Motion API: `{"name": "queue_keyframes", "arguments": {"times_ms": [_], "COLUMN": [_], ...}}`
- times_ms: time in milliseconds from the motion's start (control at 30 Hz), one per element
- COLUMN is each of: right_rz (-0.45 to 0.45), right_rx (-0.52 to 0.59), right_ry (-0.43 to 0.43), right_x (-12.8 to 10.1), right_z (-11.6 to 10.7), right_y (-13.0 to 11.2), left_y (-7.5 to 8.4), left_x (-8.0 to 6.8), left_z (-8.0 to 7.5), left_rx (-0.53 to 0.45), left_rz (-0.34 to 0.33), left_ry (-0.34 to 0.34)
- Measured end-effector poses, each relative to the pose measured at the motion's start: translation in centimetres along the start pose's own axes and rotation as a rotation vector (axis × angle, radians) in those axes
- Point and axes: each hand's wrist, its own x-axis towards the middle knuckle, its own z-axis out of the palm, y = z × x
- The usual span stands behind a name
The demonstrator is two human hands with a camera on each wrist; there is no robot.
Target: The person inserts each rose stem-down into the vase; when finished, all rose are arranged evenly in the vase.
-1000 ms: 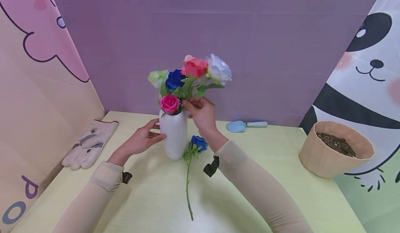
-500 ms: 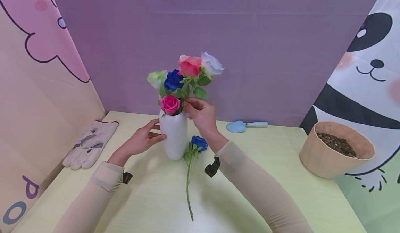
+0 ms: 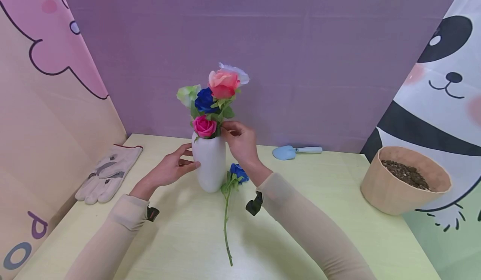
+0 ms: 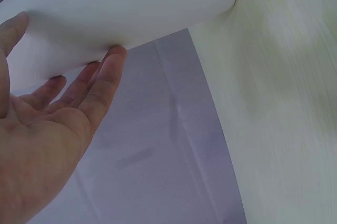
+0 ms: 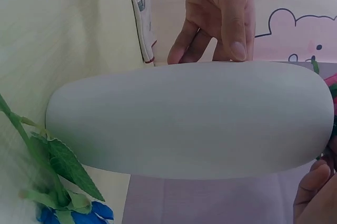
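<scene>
Standing upright on the table [image 3: 338,230], the white vase [image 3: 209,163] holds a bunch of flowers [image 3: 210,100]; the left hand [image 3: 170,169] rests against the vase's left side, fingers nearly straight, thumb and fingertips touching its wall; the right hand [image 3: 240,140] sits at the vase's mouth, fingers curled and pinching the flower stems there; a loose blue rose [image 3: 233,184] lies just right of the vase's foot; gloves [image 3: 107,173] lie well left of the vase, a trowel [image 3: 294,150] and soil pot [image 3: 403,180] to its right.
</scene>
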Motion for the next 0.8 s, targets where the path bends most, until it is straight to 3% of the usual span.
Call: {"name": "queue_keyframes", "arguments": {"times_ms": [233, 800], "right_rz": [0.071, 0.12], "right_rx": [0.019, 0.019], "right_ry": [-0.039, -0.152], "right_x": [0.1, -0.8], "right_z": [-0.2, -1.4], "right_y": [0.0, 0.4], "left_y": [0.1, 0.1], "left_x": [0.0, 0.4], "left_z": [0.0, 0.0], "left_rx": [0.006, -0.032], "left_rz": [0.001, 0.007], "left_ry": [0.002, 0.014]}}
